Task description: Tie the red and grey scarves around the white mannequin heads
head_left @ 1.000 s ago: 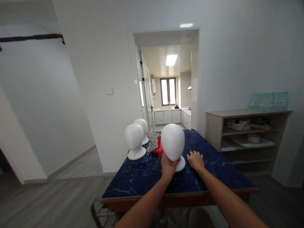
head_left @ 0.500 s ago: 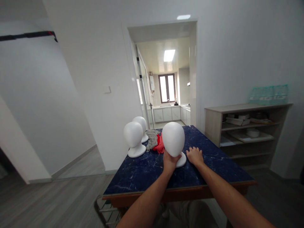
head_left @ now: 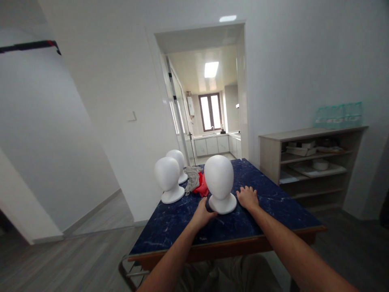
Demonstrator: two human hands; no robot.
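Note:
A white foam mannequin head [head_left: 219,176] stands upright on its round base near the middle of the blue marbled table [head_left: 170,227]. Just left of that base is my left hand [head_left: 202,213], fingers and thumb apart and holding nothing; its thumb tip is at the base's edge, and I cannot tell whether they touch. My right hand [head_left: 247,198] lies on the tabletop right of the base, fingers stretched out, with nothing in it. Behind my left hand lie a crumpled red cloth [head_left: 201,186] and a grey cloth [head_left: 192,177].
Two more white heads stand at the table's left side, a nearer one [head_left: 167,174] and a farther one [head_left: 176,158] partly behind it. On the right is a low shelf unit [head_left: 270,158] with several bottles [head_left: 338,115] on top. A doorway opens beyond the table.
My left hand has let go of the mannequin head's neck and moved left and down beside the base. The right hand stays on the table. The view has shifted slightly.

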